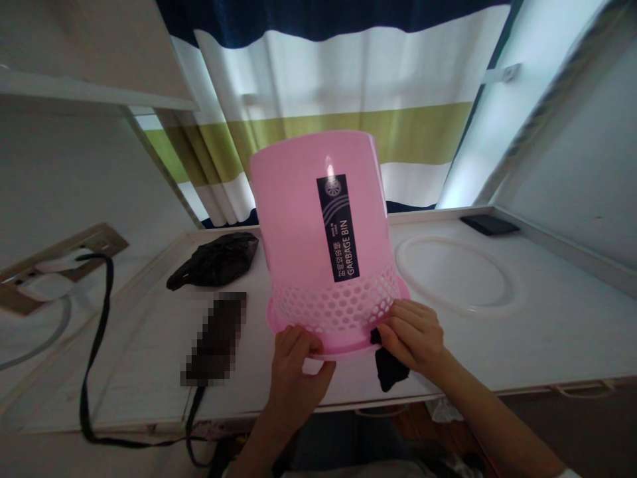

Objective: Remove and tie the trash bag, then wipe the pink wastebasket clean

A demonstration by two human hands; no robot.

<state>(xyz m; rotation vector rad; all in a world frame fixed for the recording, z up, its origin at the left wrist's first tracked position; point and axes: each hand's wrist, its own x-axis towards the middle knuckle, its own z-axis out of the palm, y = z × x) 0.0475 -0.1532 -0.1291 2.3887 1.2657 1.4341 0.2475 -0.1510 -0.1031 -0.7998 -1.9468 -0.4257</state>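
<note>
A pink plastic garbage bin [298, 219] is tipped over in front of me, its rimmed mouth low and towards me and its base up and away. A black label marks its side, and a band of honeycomb holes runs near the rim. My left hand [298, 372] has its fingers curled over the rim at the near left, with the thumb below. At the near right of the rim, my right hand [415, 335] is closed on a soft black piece [391, 368], cloth or thin plastic, that hangs below the fingers. The inside of the bin is hidden.
On the white desk [547, 332], a pale ring [462, 309] lies to the right, with a flat black object [490, 224] behind it. A black plastic bag [216, 259] and a blurred-out dark object [219, 342] lie left. A black cable [94, 358] runs from the wall socket.
</note>
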